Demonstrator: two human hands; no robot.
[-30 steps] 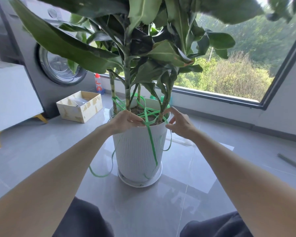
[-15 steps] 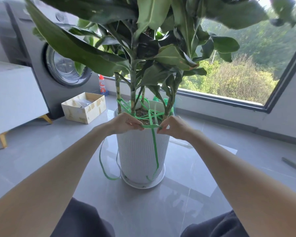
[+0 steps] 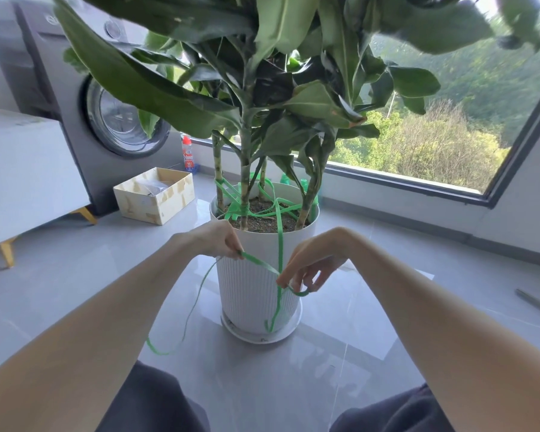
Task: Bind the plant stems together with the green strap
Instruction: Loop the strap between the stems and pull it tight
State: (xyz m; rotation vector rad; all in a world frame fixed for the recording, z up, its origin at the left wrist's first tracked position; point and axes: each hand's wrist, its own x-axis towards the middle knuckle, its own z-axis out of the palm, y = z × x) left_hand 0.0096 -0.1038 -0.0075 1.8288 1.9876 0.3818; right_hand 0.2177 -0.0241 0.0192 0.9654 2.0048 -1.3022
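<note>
A tall leafy plant with several stems grows in a ribbed white pot on a saucer. A green strap loops around the stems at soil level, hangs over the pot's front rim and trails onto the floor. My left hand pinches one stretch of strap in front of the pot. A short taut length runs from it to my right hand, which pinches the strap where it crosses the hanging piece. Both hands are below the rim, in front of the pot wall.
An open cardboard box sits on the grey tile floor left of the pot. Behind it stand a dark washing machine and a white cabinet. A small bottle stands by the window sill. A metal rod lies at the far right.
Both hands have come down from the pot's rim to in front of its wall, drawing the strap out with them. The right hand went from open to pinching the strap.
</note>
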